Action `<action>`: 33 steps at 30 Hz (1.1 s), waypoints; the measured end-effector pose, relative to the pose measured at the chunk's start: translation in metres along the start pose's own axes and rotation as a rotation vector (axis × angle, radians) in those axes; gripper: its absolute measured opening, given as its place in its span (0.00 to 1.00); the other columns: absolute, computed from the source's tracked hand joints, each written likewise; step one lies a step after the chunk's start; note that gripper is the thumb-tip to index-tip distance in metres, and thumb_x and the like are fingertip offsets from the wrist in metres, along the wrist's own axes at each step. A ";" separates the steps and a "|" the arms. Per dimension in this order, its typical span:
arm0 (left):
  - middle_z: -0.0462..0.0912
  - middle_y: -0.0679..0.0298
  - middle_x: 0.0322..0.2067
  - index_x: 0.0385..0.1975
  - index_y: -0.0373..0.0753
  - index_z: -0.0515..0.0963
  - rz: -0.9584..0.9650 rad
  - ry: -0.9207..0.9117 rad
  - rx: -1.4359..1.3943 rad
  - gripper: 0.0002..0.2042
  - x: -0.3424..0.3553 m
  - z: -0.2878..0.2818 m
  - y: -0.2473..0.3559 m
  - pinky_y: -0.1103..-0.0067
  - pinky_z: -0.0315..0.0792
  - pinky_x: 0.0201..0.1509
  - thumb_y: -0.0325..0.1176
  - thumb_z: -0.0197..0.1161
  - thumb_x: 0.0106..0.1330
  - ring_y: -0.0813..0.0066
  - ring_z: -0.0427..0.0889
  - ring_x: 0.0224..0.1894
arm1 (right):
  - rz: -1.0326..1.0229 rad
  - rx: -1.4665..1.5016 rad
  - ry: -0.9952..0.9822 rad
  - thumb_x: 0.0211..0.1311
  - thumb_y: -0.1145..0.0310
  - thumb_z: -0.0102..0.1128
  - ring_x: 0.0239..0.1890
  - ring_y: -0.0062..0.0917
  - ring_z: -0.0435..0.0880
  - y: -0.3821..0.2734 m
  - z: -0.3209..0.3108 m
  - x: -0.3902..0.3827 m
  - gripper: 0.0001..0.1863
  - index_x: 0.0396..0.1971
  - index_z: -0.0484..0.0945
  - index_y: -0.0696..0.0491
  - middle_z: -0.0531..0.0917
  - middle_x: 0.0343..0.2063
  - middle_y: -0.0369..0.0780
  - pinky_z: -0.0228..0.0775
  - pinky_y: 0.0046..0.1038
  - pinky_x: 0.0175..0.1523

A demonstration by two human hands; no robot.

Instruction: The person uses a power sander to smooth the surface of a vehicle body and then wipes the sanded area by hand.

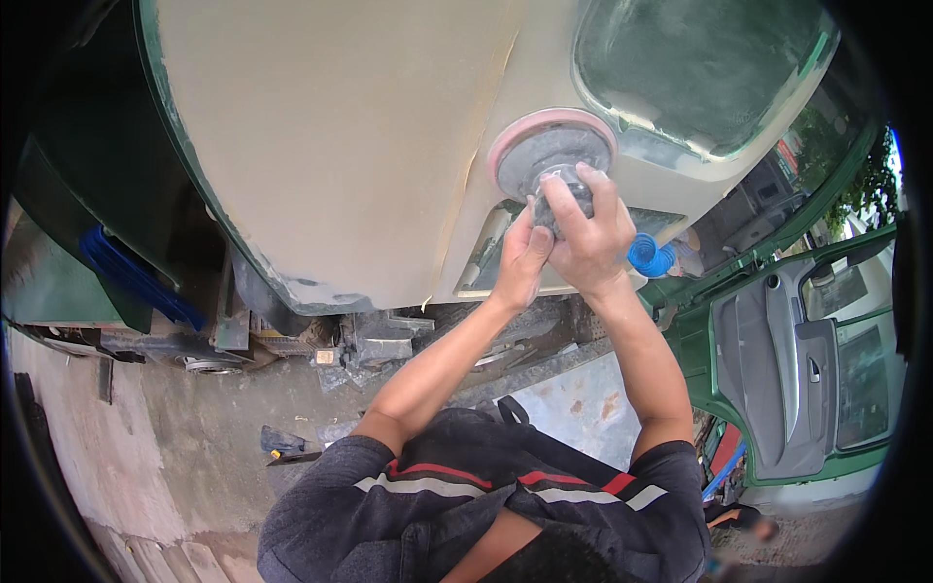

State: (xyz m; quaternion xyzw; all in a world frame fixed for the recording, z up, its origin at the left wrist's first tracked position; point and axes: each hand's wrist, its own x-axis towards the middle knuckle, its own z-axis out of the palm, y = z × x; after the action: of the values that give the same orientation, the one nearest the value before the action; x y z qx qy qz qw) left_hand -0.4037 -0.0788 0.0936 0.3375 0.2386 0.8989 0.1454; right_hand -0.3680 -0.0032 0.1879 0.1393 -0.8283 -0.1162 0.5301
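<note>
A round disc sander (549,167) with a pink-edged pad lies against a beige-coated vehicle body panel (340,136), beside a dusty window (695,73). My right hand (591,231) wraps round the sander's grey, dust-covered body from above, its fingers bent over the top. Close by on the near side, my left hand (522,260) is closed on the same body with the thumb along it. A blue ribbed hose (649,256) shows just right of my right hand. A smaller framed recess (489,245) in the panel is partly hidden behind my hands.
To the right stands an open green vehicle door (802,369) with grey lining. Dark parts and scraps (379,340) lie under the panel's lower edge. A flat pale sheet (578,408) is below my arms. Part of another person (734,515) shows at lower right.
</note>
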 end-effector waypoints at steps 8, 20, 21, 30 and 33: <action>0.69 0.60 0.68 0.75 0.35 0.55 -0.067 0.040 -0.121 0.43 -0.024 -0.010 -0.018 0.73 0.66 0.71 0.64 0.53 0.74 0.70 0.70 0.69 | -0.086 -0.025 -0.072 0.52 0.58 0.65 0.33 0.35 0.84 -0.003 0.009 -0.022 0.20 0.48 0.85 0.36 0.81 0.46 0.44 0.79 0.33 0.34; 0.68 0.61 0.69 0.75 0.39 0.56 -0.133 0.058 -0.230 0.42 -0.044 -0.025 -0.041 0.69 0.63 0.75 0.65 0.53 0.72 0.70 0.67 0.72 | -0.126 -0.011 -0.122 0.55 0.51 0.64 0.30 0.31 0.80 -0.009 0.012 -0.045 0.20 0.49 0.84 0.34 0.81 0.46 0.44 0.72 0.31 0.30; 0.68 0.62 0.69 0.75 0.39 0.57 -0.193 0.083 -0.261 0.42 -0.059 -0.029 -0.048 0.69 0.63 0.75 0.65 0.53 0.72 0.70 0.67 0.72 | -0.140 -0.012 -0.153 0.54 0.52 0.64 0.30 0.30 0.80 -0.014 0.017 -0.063 0.20 0.49 0.84 0.34 0.82 0.46 0.44 0.72 0.31 0.30; 0.68 0.66 0.69 0.75 0.44 0.58 -0.259 0.058 -0.323 0.39 -0.067 -0.051 -0.060 0.67 0.63 0.75 0.62 0.56 0.71 0.71 0.67 0.71 | -0.110 0.006 -0.173 0.54 0.56 0.66 0.33 0.33 0.81 -0.024 0.018 -0.070 0.20 0.50 0.86 0.36 0.81 0.47 0.46 0.75 0.34 0.34; 0.68 0.67 0.69 0.75 0.46 0.58 -0.329 0.165 -0.407 0.39 -0.094 -0.061 -0.067 0.67 0.64 0.76 0.62 0.57 0.71 0.72 0.67 0.71 | -0.143 0.039 -0.238 0.51 0.58 0.67 0.31 0.30 0.81 -0.037 0.029 -0.094 0.21 0.49 0.86 0.34 0.82 0.47 0.45 0.74 0.31 0.32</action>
State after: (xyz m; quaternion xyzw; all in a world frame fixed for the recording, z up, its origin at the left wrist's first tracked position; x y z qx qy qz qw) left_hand -0.3698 -0.0816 -0.0323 0.1836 0.1154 0.9172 0.3342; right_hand -0.3527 -0.0032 0.0840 0.1935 -0.8754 -0.1530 0.4158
